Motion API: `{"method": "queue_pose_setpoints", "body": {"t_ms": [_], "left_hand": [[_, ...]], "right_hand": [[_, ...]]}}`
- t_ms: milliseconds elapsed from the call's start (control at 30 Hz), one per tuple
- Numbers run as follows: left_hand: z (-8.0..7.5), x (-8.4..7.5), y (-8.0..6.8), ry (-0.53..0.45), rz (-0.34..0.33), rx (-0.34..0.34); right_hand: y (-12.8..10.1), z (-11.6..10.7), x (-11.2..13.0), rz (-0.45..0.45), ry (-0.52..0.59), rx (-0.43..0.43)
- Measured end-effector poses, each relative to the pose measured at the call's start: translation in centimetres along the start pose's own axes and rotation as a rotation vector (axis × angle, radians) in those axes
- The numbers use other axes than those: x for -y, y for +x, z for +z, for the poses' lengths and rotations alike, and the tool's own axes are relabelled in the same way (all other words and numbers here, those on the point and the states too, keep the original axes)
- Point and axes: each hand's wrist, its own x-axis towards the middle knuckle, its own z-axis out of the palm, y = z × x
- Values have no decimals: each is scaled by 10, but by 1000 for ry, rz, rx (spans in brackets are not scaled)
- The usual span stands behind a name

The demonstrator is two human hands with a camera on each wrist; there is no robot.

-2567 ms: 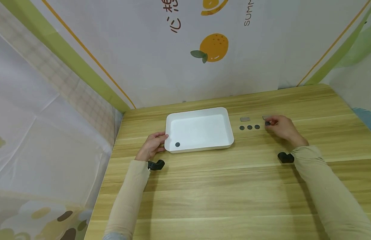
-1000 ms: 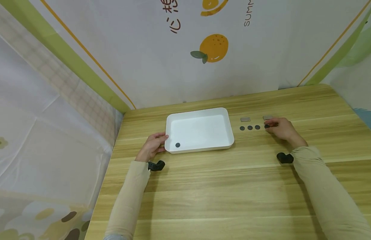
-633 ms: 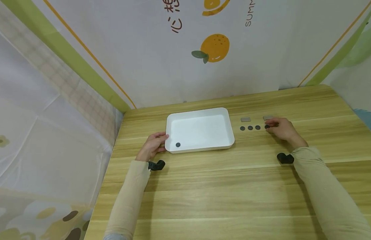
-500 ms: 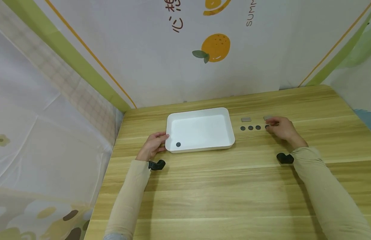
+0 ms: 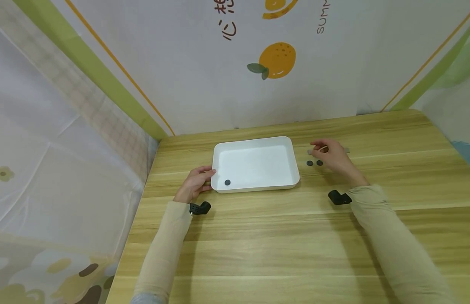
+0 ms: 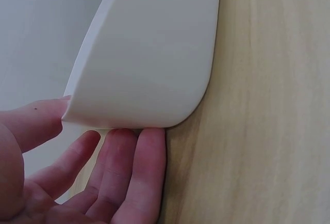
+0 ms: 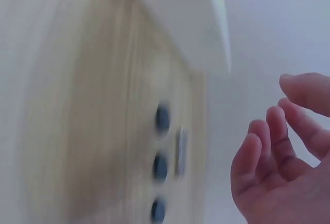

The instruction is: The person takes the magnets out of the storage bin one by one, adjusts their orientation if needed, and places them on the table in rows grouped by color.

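A white rectangular tray (image 5: 257, 185) lies on the table. My left hand (image 5: 196, 182) grips its near left corner, thumb over the rim and fingers against the outer wall, as the left wrist view shows. One dark round disc (image 5: 227, 182) lies in the tray near that corner. To the tray's right, my right hand (image 5: 331, 155) hovers over a row of similar dark discs (image 5: 310, 163), fingers loosely curled. In the right wrist view, nothing shows between its thumb and fingers (image 7: 247, 154). A flat grey rectangular piece (image 7: 181, 150) lies beside the discs. My hand hides part of the row.
Another grey rectangular piece (image 5: 347, 150) peeks out beyond my right hand. The wooden table (image 5: 257, 249) ends at the back against a white curtain (image 5: 204, 97) with fruit prints. Black wrist cameras (image 5: 200, 208) sit on both wrists.
Earlier my right hand was at the rightmost disc, fingers on it. Now it has lifted and moved left, closer to the tray. My left hand has kept its grip on the tray.
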Motion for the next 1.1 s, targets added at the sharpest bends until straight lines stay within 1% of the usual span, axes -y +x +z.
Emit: {"method": "queue_pose_setpoints", "body": {"t_ms": [267,433,600,733,867,1100], "left_hand": [[0,2,0,1,8,6],[-1,2,0,7,11,8],[-1,2,-1,9,7,1],[-2,1,-1,9,12,6],[-2,1,0,7,16,8],[-1,2,-1,-5,16,7]], "right_hand": [[10,45,39,-66,98,99],[15,81,56,-110,137,157],[20,117,72,-115,158,221],[23,143,82,-133,144,260],[26,165,91,-178,104,295],[32,186,103,-274,7,383]]}}
